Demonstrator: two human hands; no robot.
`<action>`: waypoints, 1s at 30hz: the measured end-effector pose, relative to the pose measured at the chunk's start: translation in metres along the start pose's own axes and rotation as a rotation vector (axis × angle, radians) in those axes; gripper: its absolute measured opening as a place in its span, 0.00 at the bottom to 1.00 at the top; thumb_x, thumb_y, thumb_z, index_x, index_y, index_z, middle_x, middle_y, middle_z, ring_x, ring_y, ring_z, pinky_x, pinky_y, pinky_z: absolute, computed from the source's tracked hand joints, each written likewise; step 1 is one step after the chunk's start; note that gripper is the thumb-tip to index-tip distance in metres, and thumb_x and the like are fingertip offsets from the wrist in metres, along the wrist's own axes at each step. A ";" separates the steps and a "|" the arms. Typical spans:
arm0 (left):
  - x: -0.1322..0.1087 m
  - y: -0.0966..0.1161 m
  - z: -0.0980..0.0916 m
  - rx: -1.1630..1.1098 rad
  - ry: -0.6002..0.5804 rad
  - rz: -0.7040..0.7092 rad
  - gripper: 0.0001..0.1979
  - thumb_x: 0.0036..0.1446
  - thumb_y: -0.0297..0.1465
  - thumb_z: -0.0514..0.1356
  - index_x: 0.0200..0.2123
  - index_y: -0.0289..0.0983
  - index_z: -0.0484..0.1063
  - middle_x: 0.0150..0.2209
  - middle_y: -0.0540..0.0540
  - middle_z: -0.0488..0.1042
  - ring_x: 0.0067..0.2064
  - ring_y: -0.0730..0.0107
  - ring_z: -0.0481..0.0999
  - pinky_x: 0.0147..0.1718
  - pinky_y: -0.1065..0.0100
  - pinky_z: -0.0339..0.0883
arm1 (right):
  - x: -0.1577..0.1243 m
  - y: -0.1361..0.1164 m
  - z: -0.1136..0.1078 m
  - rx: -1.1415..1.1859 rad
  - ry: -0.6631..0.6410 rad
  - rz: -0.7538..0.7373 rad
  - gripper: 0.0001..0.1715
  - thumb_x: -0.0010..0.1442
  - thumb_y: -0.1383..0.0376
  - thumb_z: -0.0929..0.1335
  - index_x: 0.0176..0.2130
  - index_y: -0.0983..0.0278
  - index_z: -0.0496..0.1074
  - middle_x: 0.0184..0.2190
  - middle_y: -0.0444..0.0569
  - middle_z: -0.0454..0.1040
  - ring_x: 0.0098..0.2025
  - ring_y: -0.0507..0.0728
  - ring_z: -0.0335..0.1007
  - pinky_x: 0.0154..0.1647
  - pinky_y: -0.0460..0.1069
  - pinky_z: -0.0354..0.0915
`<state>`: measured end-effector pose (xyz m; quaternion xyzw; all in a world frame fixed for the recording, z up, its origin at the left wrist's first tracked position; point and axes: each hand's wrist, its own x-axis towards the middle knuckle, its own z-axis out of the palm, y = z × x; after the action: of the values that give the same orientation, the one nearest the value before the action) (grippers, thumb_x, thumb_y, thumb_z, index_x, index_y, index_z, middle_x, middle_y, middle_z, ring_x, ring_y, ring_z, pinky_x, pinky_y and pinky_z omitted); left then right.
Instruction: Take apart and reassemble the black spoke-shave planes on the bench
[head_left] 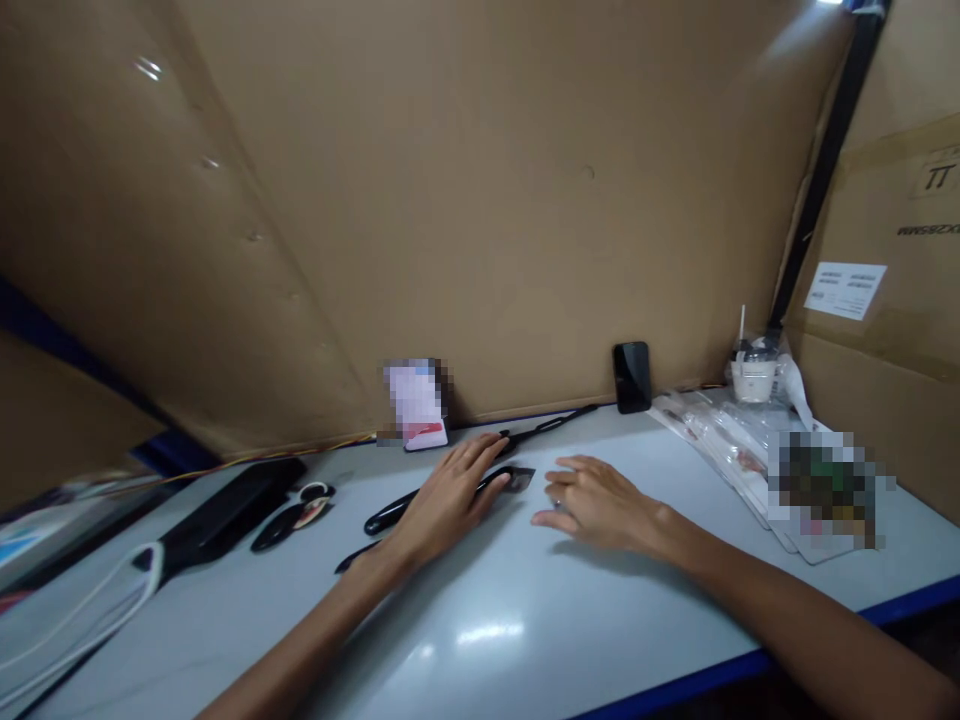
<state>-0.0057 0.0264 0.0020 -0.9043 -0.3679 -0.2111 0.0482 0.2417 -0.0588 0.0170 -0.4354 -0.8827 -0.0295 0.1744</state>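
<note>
My left hand point(454, 492) lies over a black-handled tool point(390, 512), whose far end shows between the thumb and fingers beside a small clear piece point(521, 479). Its fingers are stretched out, with the thumb apart. Whether the palm touches the handle is hidden. Just beyond the fingertips is a long thin black tool with a slotted handle point(551, 426). To the right, my right hand point(600, 505) hovers low over the table, fingers slightly bent and thumb apart. A small greyish spot by its fingers is too blurred to name. Another dark tip point(352, 558) pokes out by my left wrist.
At the left are a long black case point(232, 515), a white cable point(142, 590) and a black item with a ring point(289, 520). A phone point(632, 378) leans against the cardboard wall point(525, 200). Clear packets point(720, 445) and a bagged white cup point(754, 380) stand right.
</note>
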 end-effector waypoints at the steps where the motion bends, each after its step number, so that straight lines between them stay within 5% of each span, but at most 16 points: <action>1: 0.009 0.002 0.002 0.038 -0.043 0.007 0.23 0.72 0.39 0.51 0.64 0.36 0.66 0.64 0.35 0.70 0.65 0.49 0.67 0.64 0.48 0.62 | 0.001 0.006 -0.004 -0.020 0.038 0.027 0.22 0.72 0.52 0.66 0.40 0.66 0.81 0.45 0.57 0.82 0.56 0.64 0.73 0.58 0.57 0.66; 8: 0.100 0.016 0.029 0.155 -0.249 -0.039 0.14 0.69 0.32 0.60 0.52 0.30 0.76 0.54 0.31 0.76 0.57 0.49 0.74 0.57 0.50 0.69 | -0.002 0.051 -0.023 -0.091 0.247 0.332 0.16 0.74 0.61 0.65 0.42 0.65 0.80 0.42 0.54 0.82 0.48 0.60 0.75 0.47 0.53 0.69; 12: 0.122 0.020 0.043 0.116 -0.297 -0.072 0.19 0.68 0.38 0.63 0.58 0.37 0.71 0.57 0.40 0.73 0.52 0.57 0.77 0.50 0.52 0.76 | -0.003 0.057 -0.022 -0.131 0.261 0.341 0.16 0.74 0.61 0.65 0.42 0.65 0.80 0.42 0.54 0.82 0.46 0.60 0.75 0.46 0.52 0.68; 19: 0.122 0.017 0.044 -0.183 -0.204 -0.218 0.19 0.68 0.37 0.63 0.58 0.36 0.71 0.57 0.40 0.73 0.52 0.57 0.77 0.50 0.52 0.75 | 0.000 0.054 -0.027 -0.141 0.385 0.338 0.17 0.74 0.63 0.63 0.41 0.65 0.80 0.43 0.54 0.81 0.47 0.60 0.73 0.47 0.53 0.66; 23: 0.121 0.016 0.019 -0.523 -0.005 -0.396 0.14 0.70 0.38 0.58 0.42 0.33 0.75 0.45 0.37 0.78 0.50 0.53 0.79 0.47 0.60 0.74 | 0.001 0.040 -0.027 -0.100 0.434 0.314 0.18 0.75 0.64 0.62 0.39 0.65 0.79 0.40 0.54 0.80 0.46 0.61 0.72 0.48 0.54 0.67; 27: 0.095 0.018 -0.017 -0.985 0.097 -0.530 0.19 0.74 0.41 0.45 0.39 0.37 0.70 0.34 0.46 0.76 0.31 0.69 0.79 0.32 0.71 0.74 | 0.005 0.009 -0.004 0.055 0.232 0.092 0.18 0.73 0.55 0.65 0.49 0.65 0.78 0.50 0.54 0.80 0.55 0.63 0.71 0.55 0.55 0.67; 30: 0.060 0.022 -0.033 -1.279 0.010 -0.619 0.20 0.73 0.40 0.46 0.34 0.36 0.67 0.25 0.51 0.70 0.17 0.80 0.64 0.17 0.79 0.64 | 0.010 -0.012 0.017 0.157 0.035 -0.059 0.33 0.72 0.49 0.64 0.64 0.69 0.67 0.65 0.60 0.70 0.66 0.65 0.63 0.68 0.59 0.59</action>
<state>0.0363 0.0409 0.0582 -0.6085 -0.4116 -0.3938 -0.5525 0.2221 -0.0555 0.0060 -0.3936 -0.8916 0.0274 0.2223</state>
